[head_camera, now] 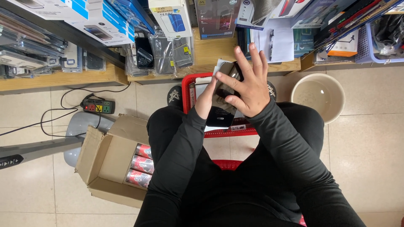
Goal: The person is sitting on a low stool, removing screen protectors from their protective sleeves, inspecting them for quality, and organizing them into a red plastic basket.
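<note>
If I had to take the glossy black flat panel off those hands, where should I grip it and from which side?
Probably by its two long edges near the lower end, coming from below, toward the person's lap. The glossy black flat panel stands tilted over the red plastic basket; the left hand supports its left edge and the right hand spreads over the upper face, so only the bottom part is free.

At the lower left of the frame we are seeing an open brown cardboard box (110, 162) lying on the pale tiled floor (370, 168), with three red and silver cans (139, 164) showing inside it. Above it, a black power strip (98, 106) with coloured sockets is sitting near the light wooden shelf (63, 78). At the right, we are looking at a round beige plastic basin (317, 96).
</note>
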